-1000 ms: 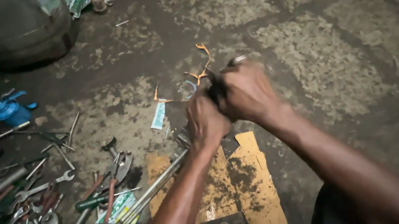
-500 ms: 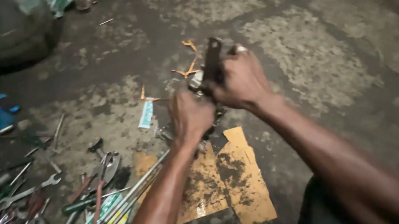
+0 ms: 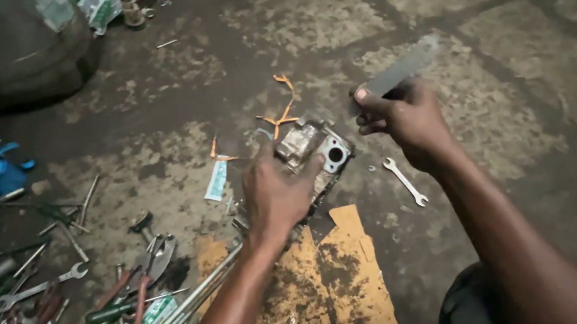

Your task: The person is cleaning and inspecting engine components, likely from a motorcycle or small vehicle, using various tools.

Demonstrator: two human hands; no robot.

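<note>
Your left hand (image 3: 275, 198) is gripping the grey metal engine part (image 3: 313, 152) over the stained cardboard (image 3: 335, 276) on the floor. Your right hand (image 3: 407, 123) is clenching a flat metal blade (image 3: 403, 67), raised beside it. Risk: the blade is pointing near your left fingers; a slip could be cutting them. The small spanner (image 3: 404, 181) is lying underneath, so it could be getting kicked away.

Spanner (image 3: 404, 180) right of engine part (image 3: 317, 152)
</note>
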